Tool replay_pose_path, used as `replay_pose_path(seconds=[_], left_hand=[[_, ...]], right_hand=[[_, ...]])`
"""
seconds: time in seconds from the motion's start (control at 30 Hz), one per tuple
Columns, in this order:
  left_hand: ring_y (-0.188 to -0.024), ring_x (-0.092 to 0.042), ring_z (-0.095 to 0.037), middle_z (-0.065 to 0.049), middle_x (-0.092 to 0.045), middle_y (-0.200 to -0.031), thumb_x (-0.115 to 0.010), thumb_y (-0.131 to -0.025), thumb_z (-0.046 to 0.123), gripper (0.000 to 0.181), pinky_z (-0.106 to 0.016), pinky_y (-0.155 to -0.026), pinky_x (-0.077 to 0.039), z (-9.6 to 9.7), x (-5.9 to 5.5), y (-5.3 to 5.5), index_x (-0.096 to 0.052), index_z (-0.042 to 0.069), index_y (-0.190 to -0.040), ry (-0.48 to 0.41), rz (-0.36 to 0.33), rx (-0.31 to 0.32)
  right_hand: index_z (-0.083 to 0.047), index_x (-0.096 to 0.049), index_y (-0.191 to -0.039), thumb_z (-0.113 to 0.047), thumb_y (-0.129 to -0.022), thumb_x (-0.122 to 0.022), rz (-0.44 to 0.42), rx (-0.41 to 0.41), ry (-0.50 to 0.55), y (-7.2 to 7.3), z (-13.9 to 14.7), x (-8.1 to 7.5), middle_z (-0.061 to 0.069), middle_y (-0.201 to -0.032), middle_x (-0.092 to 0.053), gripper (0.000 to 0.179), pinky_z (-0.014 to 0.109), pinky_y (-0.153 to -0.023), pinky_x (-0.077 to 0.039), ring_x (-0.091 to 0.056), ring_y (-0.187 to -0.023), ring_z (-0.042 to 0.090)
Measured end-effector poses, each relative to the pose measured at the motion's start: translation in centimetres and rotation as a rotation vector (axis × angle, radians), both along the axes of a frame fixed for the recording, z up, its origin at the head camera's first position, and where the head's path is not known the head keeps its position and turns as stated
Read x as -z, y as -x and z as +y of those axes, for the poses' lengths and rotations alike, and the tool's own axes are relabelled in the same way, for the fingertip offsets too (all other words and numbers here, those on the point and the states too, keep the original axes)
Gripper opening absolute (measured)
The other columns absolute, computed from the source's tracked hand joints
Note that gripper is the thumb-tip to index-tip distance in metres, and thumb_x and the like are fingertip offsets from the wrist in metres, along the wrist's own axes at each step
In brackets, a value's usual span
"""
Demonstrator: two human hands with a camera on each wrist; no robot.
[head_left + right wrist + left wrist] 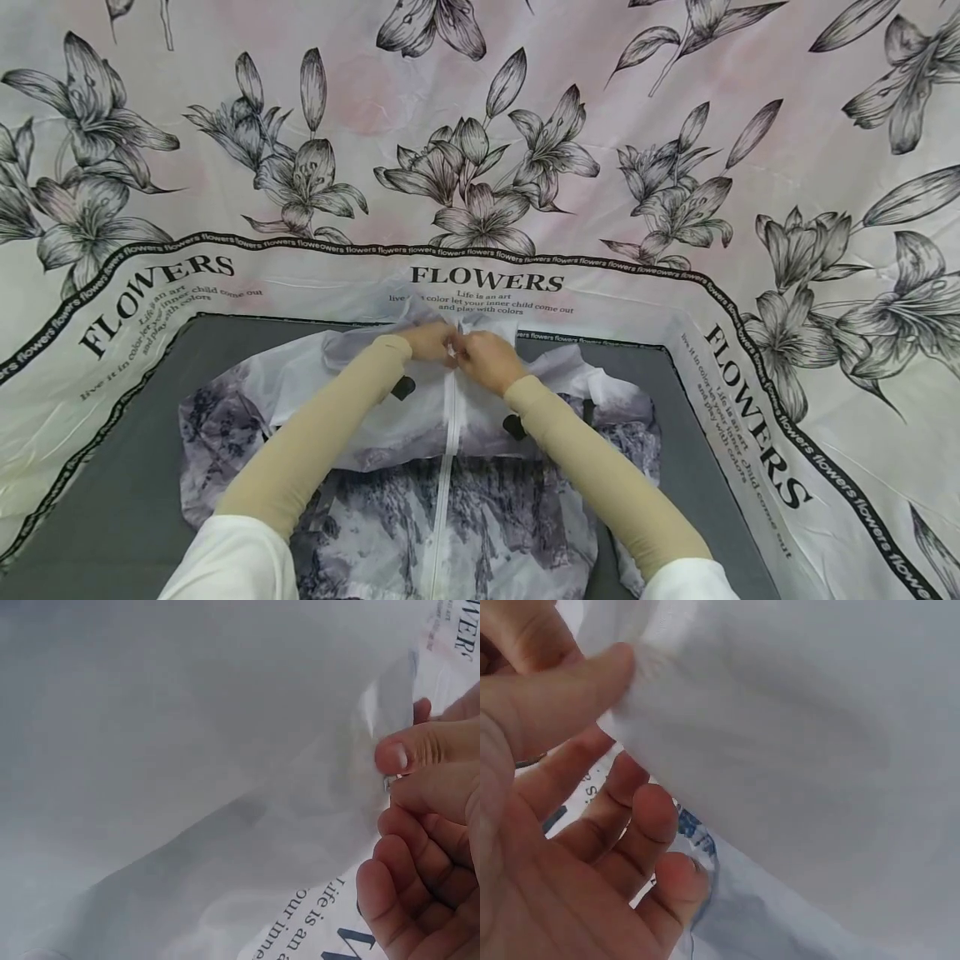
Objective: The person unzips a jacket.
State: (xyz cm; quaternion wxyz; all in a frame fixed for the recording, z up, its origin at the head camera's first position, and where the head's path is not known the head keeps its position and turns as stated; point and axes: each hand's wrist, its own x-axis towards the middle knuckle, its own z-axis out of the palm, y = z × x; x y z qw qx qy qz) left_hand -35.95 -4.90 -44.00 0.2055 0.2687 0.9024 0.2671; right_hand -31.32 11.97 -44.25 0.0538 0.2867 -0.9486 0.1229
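Observation:
A thin zip-up jacket point(517, 508), white at the top with a dark purple-grey print lower down, lies spread out front up. Its pale zipper point(444, 492) runs up the middle. My left hand point(431, 342) and right hand point(491, 360) meet at the zipper's upper end, by the collar. In the left wrist view, thumb and index finger pinch the white fabric point(780, 765) at its edge, while the other fingers are loosely bent. The right hand's thumb and index finger pinch the zipper edge, where a small metal piece point(388, 783) shows between the fingertips.
Beneath the jacket is a dark grey surface point(697, 467). Around it runs a white cloth point(480, 287) printed with lilies and the word FLOWERS, rising at the back. Two small black pieces point(514, 427) sit on the jacket's chest, either side of the zipper.

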Motion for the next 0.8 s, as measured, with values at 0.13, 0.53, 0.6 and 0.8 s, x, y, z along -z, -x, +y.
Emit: replay_pose_path(seconds=[0.13, 0.53, 0.6, 0.8], left_hand=[[-0.111, -0.065, -0.029, -0.015, -0.071, -0.119, -0.072, -0.088, 0.014, 0.036, -0.041, -0.102, -0.051, 0.1, -0.6, -0.6, -0.068, 0.001, -0.122, 0.047, 0.060, 0.015], [-0.116, -0.064, -0.032, -0.017, -0.071, -0.122, -0.061, -0.097, 0.021, 0.030, -0.045, -0.103, -0.049, -0.5, 2.1, 1.4, -0.073, 0.000, -0.115, -0.020, 0.179, -0.118], [-0.114, -0.065, -0.033, -0.018, -0.072, -0.120, -0.061, -0.098, 0.021, 0.029, -0.045, -0.102, -0.050, -0.4, 2.0, 1.3, -0.074, 0.000, -0.114, -0.043, 0.173, -0.143], [-0.106, -0.069, -0.031, -0.014, -0.075, -0.114, -0.057, -0.097, 0.022, 0.029, -0.048, -0.100, -0.051, -0.1, 1.9, 1.0, -0.075, 0.003, -0.110, -0.107, 0.171, -0.222]], right_hand=[[-0.013, -0.074, -0.090, -0.014, -0.096, -0.064, 0.000, 0.010, -0.003, 0.2, -0.1, 0.0, 0.005, -0.093, -0.076, 0.012, 0.037, -0.082, -0.058, -0.070, -0.088, 0.022], [-0.010, -0.069, -0.082, -0.008, -0.096, -0.059, 0.039, 0.072, 0.011, 1.5, 0.3, -0.4, 0.004, -0.083, -0.067, 0.018, 0.031, -0.067, -0.051, -0.057, -0.072, 0.016], [-0.010, -0.068, -0.081, -0.007, -0.096, -0.058, 0.062, 0.069, 0.018, 1.6, 0.3, -0.4, 0.004, -0.085, -0.067, 0.019, 0.031, -0.068, -0.051, -0.057, -0.074, 0.016], [-0.009, -0.070, -0.084, -0.007, -0.097, -0.058, 0.129, 0.056, 0.032, 1.8, 0.3, -0.2, 0.004, -0.080, -0.066, 0.018, 0.029, -0.066, -0.051, -0.058, -0.073, 0.016]])
